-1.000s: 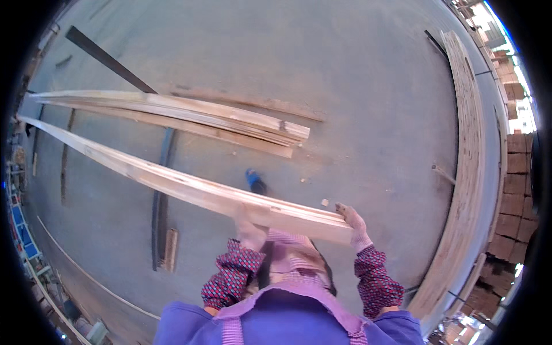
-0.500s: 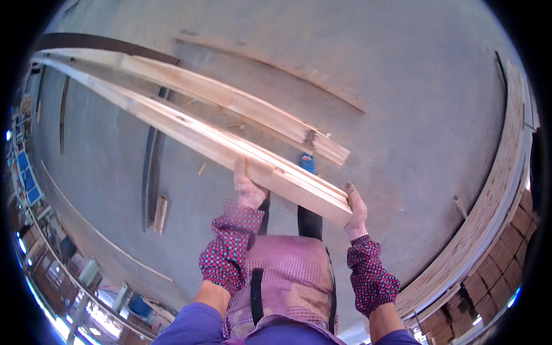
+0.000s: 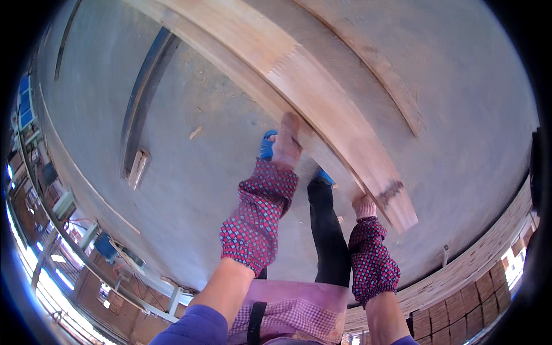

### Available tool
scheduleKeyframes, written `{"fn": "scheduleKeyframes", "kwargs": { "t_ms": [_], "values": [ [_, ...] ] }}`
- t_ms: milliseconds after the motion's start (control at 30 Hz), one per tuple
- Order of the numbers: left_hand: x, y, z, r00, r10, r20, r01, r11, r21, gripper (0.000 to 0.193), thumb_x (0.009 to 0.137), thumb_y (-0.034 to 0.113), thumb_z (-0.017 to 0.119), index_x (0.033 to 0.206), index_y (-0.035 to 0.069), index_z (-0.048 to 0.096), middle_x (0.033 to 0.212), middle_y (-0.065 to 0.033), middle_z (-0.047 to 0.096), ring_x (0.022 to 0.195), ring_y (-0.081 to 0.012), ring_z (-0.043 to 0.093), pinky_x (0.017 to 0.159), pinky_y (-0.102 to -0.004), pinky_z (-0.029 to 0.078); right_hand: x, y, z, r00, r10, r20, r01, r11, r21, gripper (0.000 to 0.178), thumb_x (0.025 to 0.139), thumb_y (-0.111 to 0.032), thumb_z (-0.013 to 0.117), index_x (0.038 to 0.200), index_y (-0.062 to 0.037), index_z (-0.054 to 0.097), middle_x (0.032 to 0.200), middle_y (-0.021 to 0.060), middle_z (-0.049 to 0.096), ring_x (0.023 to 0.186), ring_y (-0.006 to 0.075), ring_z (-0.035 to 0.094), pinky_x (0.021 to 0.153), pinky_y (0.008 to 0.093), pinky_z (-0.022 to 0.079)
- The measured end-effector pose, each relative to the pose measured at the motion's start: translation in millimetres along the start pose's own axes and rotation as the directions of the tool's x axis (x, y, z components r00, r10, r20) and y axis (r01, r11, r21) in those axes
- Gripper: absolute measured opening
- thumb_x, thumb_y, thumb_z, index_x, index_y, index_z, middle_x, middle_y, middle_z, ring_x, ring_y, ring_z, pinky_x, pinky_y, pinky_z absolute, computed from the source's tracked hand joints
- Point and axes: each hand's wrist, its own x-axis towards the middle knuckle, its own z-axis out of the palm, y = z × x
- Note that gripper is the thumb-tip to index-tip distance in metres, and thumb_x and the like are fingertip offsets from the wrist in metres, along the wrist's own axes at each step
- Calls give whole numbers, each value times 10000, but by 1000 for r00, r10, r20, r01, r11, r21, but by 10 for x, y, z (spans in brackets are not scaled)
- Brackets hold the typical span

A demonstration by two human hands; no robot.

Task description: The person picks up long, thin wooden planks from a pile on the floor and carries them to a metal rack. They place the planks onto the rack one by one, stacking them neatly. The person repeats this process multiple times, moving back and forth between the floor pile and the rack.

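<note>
A long, pale narrow wooden plank (image 3: 247,77) slants from the upper left down toward me. My left hand (image 3: 286,142), in a light work glove, closes on its near edge partway along. At the plank's near end is my gloved right hand (image 3: 364,207), closed around it, with its fingers partly hidden by the wood. Lying close along the far side is a wider wooden board (image 3: 339,109), marked by a dark knot near its end. Both boards run out past the top of the view.
Another flat board (image 3: 382,77) lies on the grey floor beyond. A dark beam (image 3: 144,98) and a short wood offcut (image 3: 138,168) are at the left. Stacked timber (image 3: 460,305) stands at the lower right. My feet in blue footwear (image 3: 267,145) are beneath the plank.
My hands have brought the plank down and forward, against the wider board. My view has tilted and come closer to the floor, so the boards appear larger.
</note>
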Motion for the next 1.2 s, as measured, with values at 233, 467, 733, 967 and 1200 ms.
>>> {"fn": "scheduleKeyframes", "kwargs": {
  "t_ms": [233,467,733,967,1200],
  "values": [
    [-213,-300,8,989,-22,149,100,835,-542,696,903,620,392,1370,105,391,1332,-108,488,1224,-285,467,998,-426,417,11,138,-316,938,-86,337,100,995,-25,339,859,-176,534,1171,-47,562,1079,144,639,976,284,617,865,385,496],
    [-207,-428,195,983,-176,49,171,785,-596,611,909,562,416,1303,99,472,1277,-112,547,1122,-310,559,942,-463,472,151,173,-425,879,-126,459,168,985,-51,359,883,-163,492,1227,-64,524,1073,128,642,958,236,630,848,331,499],
    [-152,-333,63,942,-84,326,300,649,-700,545,934,487,412,1311,99,467,1290,-114,532,1138,-301,548,951,-471,463,27,253,-462,870,-94,484,148,986,-76,403,899,-235,452,1262,-60,476,1134,135,595,1010,261,588,869,375,478],
    [-199,30,185,963,-47,266,194,808,-557,611,906,568,418,1325,124,453,1277,-86,532,1167,-285,510,971,-459,439,89,223,-402,886,-89,454,110,994,-20,450,914,-298,417,1293,-56,433,1186,142,553,1055,283,552,887,414,459],
    [-50,263,345,996,18,91,36,827,-561,647,889,618,411,1335,150,445,1282,-58,525,1169,-269,500,962,-441,436,165,-98,-480,914,136,383,-298,865,403,502,928,-362,382,1324,-53,391,1239,149,512,1101,305,515,905,453,440]
  ]
}}
